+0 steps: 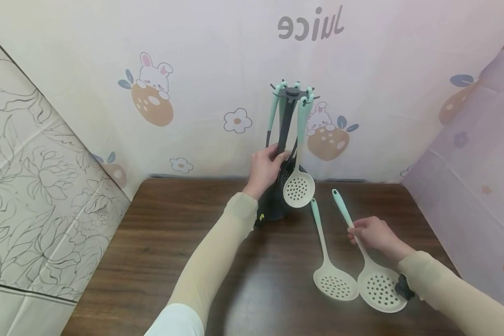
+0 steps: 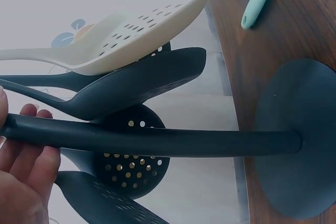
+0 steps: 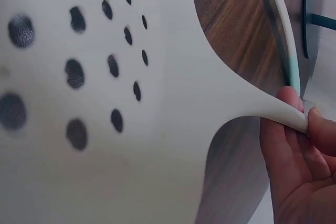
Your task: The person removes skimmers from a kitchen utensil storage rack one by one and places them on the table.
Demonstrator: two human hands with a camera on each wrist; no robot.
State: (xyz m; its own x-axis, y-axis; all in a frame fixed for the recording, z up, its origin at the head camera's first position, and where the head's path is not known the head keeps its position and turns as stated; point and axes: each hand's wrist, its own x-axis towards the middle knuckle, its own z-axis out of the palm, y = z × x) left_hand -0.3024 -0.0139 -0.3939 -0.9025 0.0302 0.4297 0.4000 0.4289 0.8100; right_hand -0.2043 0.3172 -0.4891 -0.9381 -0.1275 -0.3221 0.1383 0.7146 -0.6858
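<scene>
My left hand (image 1: 265,170) holds the black pole (image 2: 210,143) of a utensil stand, fingers curled round it in the left wrist view. From the stand's top hooks hang several utensils with mint handles. One is a cream skimmer (image 1: 299,189); the others, like the slotted turner (image 2: 142,80), have dark heads. At the right, my right hand (image 1: 375,233) pinches the handle of another cream skimmer (image 1: 380,287) between thumb and fingers. The right wrist view shows its perforated head (image 3: 173,87) up close. Just left of it, a similar skimmer (image 1: 336,283) lies on the table.
The stand's round black base (image 2: 299,182) sits on the brown wooden table (image 1: 168,242) near its back edge. Behind rises a wall covering (image 1: 210,70) printed with rabbits and fruit. Another patterned covering (image 1: 38,163) borders the left side.
</scene>
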